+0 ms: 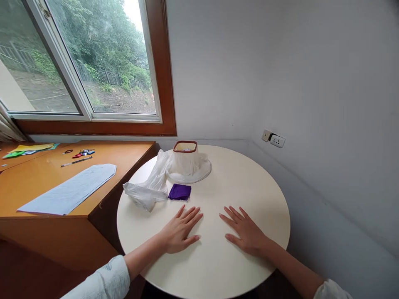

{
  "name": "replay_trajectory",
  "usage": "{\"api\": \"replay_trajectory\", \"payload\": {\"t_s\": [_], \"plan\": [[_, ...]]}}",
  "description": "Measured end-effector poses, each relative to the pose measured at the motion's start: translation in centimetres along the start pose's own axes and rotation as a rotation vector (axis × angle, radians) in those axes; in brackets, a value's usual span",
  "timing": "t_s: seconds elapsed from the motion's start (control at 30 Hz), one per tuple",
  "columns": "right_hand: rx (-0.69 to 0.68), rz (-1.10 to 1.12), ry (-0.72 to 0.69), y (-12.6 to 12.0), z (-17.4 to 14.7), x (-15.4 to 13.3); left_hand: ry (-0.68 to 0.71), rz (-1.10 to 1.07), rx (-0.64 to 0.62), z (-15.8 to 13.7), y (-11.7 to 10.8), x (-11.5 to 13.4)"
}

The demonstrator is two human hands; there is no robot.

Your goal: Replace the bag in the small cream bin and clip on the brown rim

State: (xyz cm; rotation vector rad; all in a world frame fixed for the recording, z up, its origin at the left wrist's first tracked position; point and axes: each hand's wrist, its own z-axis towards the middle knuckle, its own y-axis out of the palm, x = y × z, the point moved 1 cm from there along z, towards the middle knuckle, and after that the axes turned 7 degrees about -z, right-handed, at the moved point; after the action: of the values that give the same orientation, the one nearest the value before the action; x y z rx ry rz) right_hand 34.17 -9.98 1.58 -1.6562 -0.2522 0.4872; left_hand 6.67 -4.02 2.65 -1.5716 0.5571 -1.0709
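My left hand (182,231) lies flat on the round white table (243,174), palm down with its fingers spread. To the right, my right hand (245,231) rests the same way, with a gap of bare tabletop between the two. Just beyond my left fingertips is a folded purple cloth (180,192). Behind the cloth stands a small bin (185,162) with a brown rim, wrapped in a thin white plastic bag (149,187) that trails out to the left. What lies inside the bin is too small to make out. Neither hand holds anything.
An orange-brown wooden desk (43,178) stands at the left, bearing paper sheets (71,189), a pen (76,161), small red and blue items (83,153) and coloured papers (29,148). A wall socket (277,140) is on the right wall. A window (109,62) is behind the desk.
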Motion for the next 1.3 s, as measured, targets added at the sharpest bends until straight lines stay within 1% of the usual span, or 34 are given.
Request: {"api": "replay_trajectory", "payload": {"t_s": [0.17,0.4,0.63,0.77,0.9,1.1,1.2,1.3], "plan": [[0.016,0.000,-0.006,0.0,0.0,0.0,-0.008,-0.006,0.000,-0.1,0.1,0.0],[-0.001,0.011,0.004,-0.1,0.0,-0.3,-0.049,-0.026,-0.033,-0.1,-0.4,0.4],[0.012,0.026,-0.022,-0.2,0.2,-0.1,-0.031,-0.066,-0.024,-0.2,-0.7,0.4],[0.038,-0.024,-0.059,0.1,0.4,0.3,-0.019,-0.095,-0.014,-0.2,-1.0,0.5],[0.134,-0.191,-0.140,1.1,1.0,1.2,-0.021,-0.115,-0.016,0.1,-1.7,0.7],[0.417,-0.539,-0.275,2.4,2.1,2.2,-0.043,-0.121,-0.077,0.4,-2.5,0.8],[0.495,-0.611,-0.296,2.3,2.3,2.2,-0.037,-0.123,-0.071,0.5,-2.5,0.8],[0.511,-0.610,-0.293,2.3,2.2,2.1,-0.039,-0.118,-0.067,0.6,-2.7,0.8]]}}
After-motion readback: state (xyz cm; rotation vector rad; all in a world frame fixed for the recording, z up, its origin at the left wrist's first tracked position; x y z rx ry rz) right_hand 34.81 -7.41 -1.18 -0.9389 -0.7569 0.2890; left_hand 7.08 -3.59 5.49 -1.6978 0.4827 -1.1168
